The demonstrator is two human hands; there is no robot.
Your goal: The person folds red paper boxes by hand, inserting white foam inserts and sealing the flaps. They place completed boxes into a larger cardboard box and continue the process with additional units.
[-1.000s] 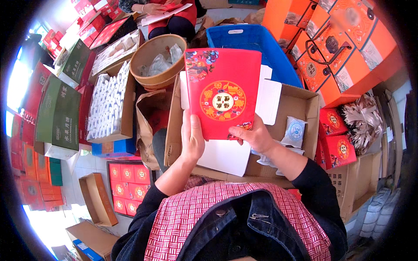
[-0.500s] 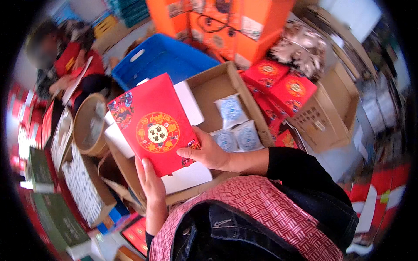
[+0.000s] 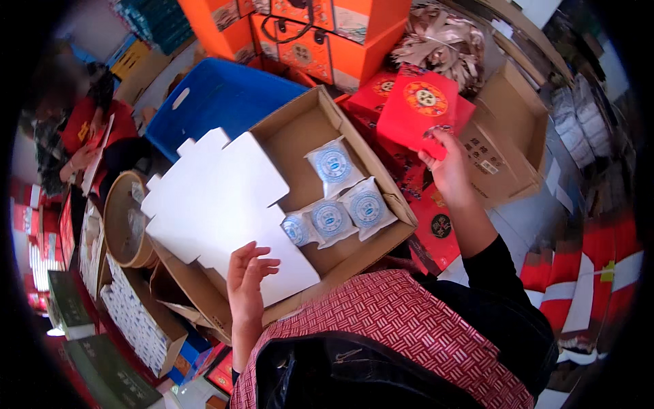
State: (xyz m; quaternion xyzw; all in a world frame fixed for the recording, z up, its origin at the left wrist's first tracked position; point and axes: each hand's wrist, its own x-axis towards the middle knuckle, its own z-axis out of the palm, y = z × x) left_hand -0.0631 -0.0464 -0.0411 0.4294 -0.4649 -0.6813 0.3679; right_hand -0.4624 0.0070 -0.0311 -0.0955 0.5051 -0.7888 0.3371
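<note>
My right hand (image 3: 446,163) grips the near corner of a flat red gift box (image 3: 400,117) with a round gold pattern. It is over a pile of similar red boxes (image 3: 371,93). My left hand (image 3: 246,286) has its fingers apart and holds nothing, just above the near part of a white die-cut card sheet (image 3: 221,194). That sheet lies across the left of a shallow brown cardboard box (image 3: 379,170). In the box's right part sit several white sealed packets (image 3: 368,210) with round blue prints.
A blue plastic crate (image 3: 225,92) stands behind the cardboard box, with orange gift boxes (image 3: 300,58) beyond. At left are a round bin (image 3: 122,218) and a carton of white packets (image 3: 139,320). Another person (image 3: 82,136) sits at far left. An open carton (image 3: 507,116) lies at right.
The red box went from both hands over the cardboard box to my right hand at the pile on the right. My left hand let go, and the white sheet is now uncovered.
</note>
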